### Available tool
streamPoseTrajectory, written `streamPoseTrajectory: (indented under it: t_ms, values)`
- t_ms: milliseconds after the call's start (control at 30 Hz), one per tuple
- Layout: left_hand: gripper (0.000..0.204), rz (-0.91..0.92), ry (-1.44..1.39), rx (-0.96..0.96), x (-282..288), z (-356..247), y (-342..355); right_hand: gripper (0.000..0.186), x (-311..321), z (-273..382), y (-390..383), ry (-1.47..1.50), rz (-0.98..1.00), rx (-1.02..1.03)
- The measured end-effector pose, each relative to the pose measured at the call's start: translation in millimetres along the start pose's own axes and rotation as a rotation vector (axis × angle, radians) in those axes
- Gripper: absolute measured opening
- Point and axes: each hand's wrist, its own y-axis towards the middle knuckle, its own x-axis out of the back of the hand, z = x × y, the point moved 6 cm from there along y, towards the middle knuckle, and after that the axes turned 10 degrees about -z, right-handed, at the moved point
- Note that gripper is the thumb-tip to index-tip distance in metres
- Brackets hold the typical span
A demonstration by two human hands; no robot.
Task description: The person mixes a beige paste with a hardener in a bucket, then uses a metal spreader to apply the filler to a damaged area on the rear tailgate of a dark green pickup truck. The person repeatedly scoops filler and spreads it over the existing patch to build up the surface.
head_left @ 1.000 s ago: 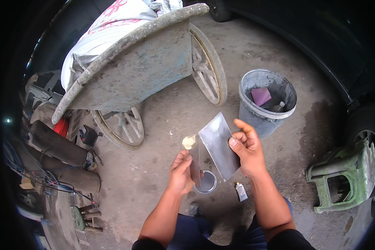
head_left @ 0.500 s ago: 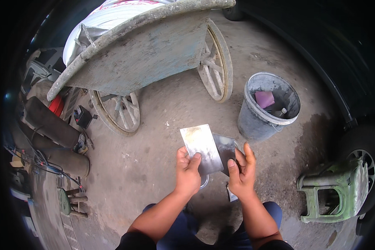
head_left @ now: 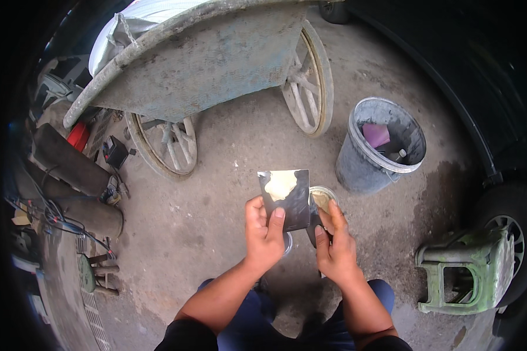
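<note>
The left hand [head_left: 264, 238] pinches a dark plate [head_left: 295, 209], thumb on its face, below cream paste [head_left: 281, 185] at the top edge. The right hand [head_left: 336, 251] grips a second plate [head_left: 314, 229], nearly edge-on just beside it.

Your top is black, or close to it, and its plain sleeves [head_left: 186, 337] stop around your elbows with a simple, slightly curved hem. Below that your forearms [head_left: 215, 302] are bare down to the wrists, and your left hand [head_left: 264, 237] and right hand [head_left: 337, 251] are bare too, fingers [head_left: 274, 225] uncovered to the tips. You wear navy-blue trousers [head_left: 383, 296] of plain cloth, brighter over your knees and nearly black in the shadow between your legs, where your footwear is too dark to tell.
</note>
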Motion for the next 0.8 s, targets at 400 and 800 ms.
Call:
streamPoseTrajectory:
  t_ms: [400,800]
  values:
    - [0.027,-0.012,-0.362,0.650,5,16,10,0.063,33,-80,22,0.687,-0.315,-0.418]
    - [0.022,0.037,-0.509,0.880,-5,10,-4,0.063,-3,-91,-3,0.983,-0.146,-0.518]
